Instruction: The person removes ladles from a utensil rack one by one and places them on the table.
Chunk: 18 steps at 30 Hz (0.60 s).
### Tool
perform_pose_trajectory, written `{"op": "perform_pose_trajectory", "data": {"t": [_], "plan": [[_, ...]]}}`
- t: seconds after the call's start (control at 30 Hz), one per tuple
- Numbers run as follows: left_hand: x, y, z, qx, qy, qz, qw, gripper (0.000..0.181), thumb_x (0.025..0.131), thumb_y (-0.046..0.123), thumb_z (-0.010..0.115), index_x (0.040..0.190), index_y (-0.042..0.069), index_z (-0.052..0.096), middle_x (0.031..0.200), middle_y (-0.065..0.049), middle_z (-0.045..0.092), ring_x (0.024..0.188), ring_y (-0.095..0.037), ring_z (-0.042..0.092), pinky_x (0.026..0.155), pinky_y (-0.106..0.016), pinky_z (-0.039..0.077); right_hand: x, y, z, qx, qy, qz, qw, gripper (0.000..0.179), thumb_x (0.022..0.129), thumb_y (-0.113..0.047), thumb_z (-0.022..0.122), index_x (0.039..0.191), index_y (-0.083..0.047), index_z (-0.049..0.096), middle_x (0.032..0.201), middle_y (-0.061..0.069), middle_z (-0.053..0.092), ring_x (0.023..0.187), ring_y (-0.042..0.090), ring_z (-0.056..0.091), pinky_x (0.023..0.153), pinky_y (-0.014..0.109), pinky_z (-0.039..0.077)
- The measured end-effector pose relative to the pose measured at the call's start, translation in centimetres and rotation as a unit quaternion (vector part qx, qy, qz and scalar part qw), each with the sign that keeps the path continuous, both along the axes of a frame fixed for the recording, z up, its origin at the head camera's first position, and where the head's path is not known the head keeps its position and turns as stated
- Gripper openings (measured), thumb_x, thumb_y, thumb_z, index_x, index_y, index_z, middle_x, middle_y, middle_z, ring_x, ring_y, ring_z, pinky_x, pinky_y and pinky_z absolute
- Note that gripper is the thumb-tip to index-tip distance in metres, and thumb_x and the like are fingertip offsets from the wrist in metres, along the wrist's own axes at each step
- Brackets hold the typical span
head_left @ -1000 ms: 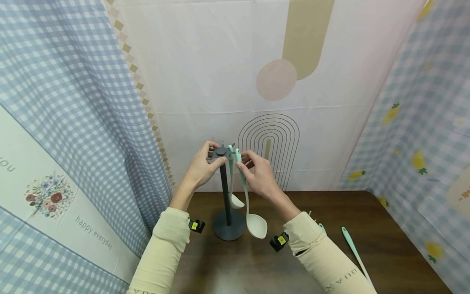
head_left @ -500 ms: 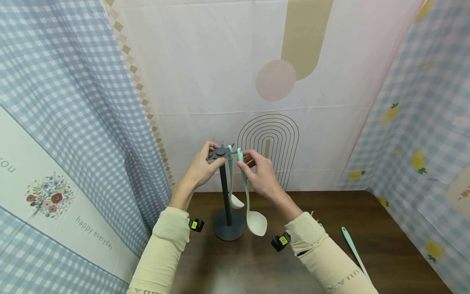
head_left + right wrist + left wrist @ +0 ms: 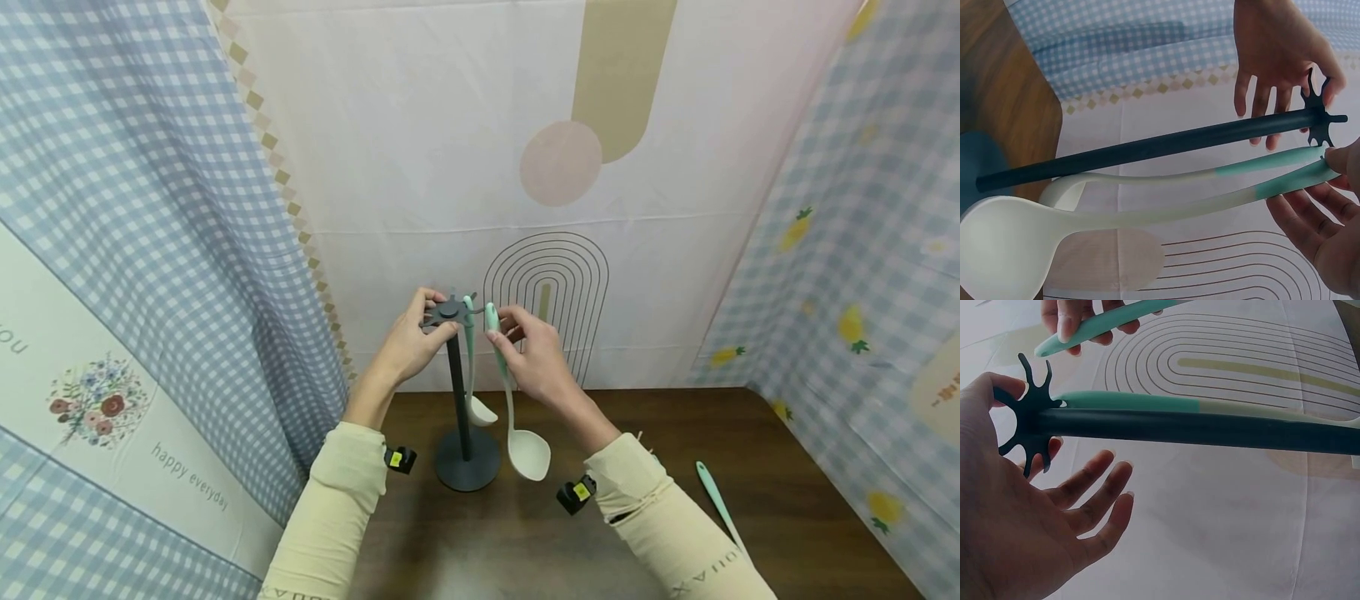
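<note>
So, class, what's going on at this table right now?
A person is working at a dark utensil stand on a brown table. The left hand holds the stand's slotted top, thumb and fingertips on it. The right hand pinches the mint handle of a cream ladle just beside that top. A smaller spoon already hangs from the stand. Another mint-handled utensil lies on the table to the right.

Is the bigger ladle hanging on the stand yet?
Not yet: the right hand pinches the ladle beside the stand's top, apart from it.

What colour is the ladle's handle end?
The ladle handle is mint green at the end, cream below; clearest in the right wrist view.
</note>
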State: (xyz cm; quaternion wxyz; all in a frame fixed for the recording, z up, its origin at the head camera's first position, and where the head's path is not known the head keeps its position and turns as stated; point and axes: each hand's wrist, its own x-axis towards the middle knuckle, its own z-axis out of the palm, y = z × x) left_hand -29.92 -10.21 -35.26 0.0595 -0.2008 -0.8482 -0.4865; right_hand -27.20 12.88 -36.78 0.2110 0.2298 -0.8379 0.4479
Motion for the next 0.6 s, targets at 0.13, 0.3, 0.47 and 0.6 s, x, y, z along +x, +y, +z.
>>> {"op": "perform_pose_trajectory", "data": {"t": [0.13, 0.3, 0.47, 0.6], "plan": [[-0.09, -0.03, -0.06, 0.000, 0.002, 0.000, 1.0000, 0.047, 0.101, 0.038, 0.061, 0.140, 0.019, 0.044, 0.142, -0.013, 0.050, 0.139, -0.043, 0.050, 0.102, -0.063, 0.048, 0.07, 0.15, 0.06, -0.002, -0.005, -0.002, 1.0000, 0.023, 0.105, -0.020, 0.068, 0.126, -0.012, 0.068, 0.101, 0.005, 0.069, 0.091, 0.022, 0.068, 0.063, 0.037, 0.058], [-0.16, 0.04, -0.02, 0.002, 0.006, -0.001, 1.0000, 0.047, 0.101, 0.038, 0.061, 0.140, 0.018, 0.044, 0.140, -0.013, 0.051, 0.138, -0.043, 0.051, 0.102, -0.062, 0.048, 0.07, 0.53, 0.06, -0.003, -0.004, -0.004, 1.0000, 0.021, 0.105, -0.021, 0.068, 0.124, -0.012, 0.068, 0.101, 0.004, 0.068, 0.092, 0.024, 0.069, 0.063, 0.038, 0.058], [-0.17, 0.04, -0.08, 0.004, 0.005, -0.003, 1.0000, 0.047, 0.101, 0.037, 0.061, 0.140, 0.018, 0.044, 0.139, -0.013, 0.051, 0.135, -0.041, 0.054, 0.101, -0.061, 0.048, 0.04, 0.79, 0.01, 0.000, 0.001, -0.009, 1.0000, 0.022, 0.104, -0.021, 0.069, 0.124, -0.013, 0.068, 0.101, 0.004, 0.069, 0.091, 0.024, 0.068, 0.064, 0.039, 0.058], [-0.09, 0.04, -0.13, 0.004, 0.003, -0.005, 1.0000, 0.047, 0.101, 0.037, 0.061, 0.140, 0.018, 0.043, 0.140, -0.013, 0.050, 0.135, -0.041, 0.054, 0.099, -0.060, 0.049, 0.07, 0.90, -0.06, -0.001, 0.000, -0.008, 1.0000, 0.022, 0.104, -0.020, 0.069, 0.125, -0.012, 0.068, 0.101, 0.004, 0.069, 0.090, 0.022, 0.068, 0.065, 0.039, 0.058]]}}
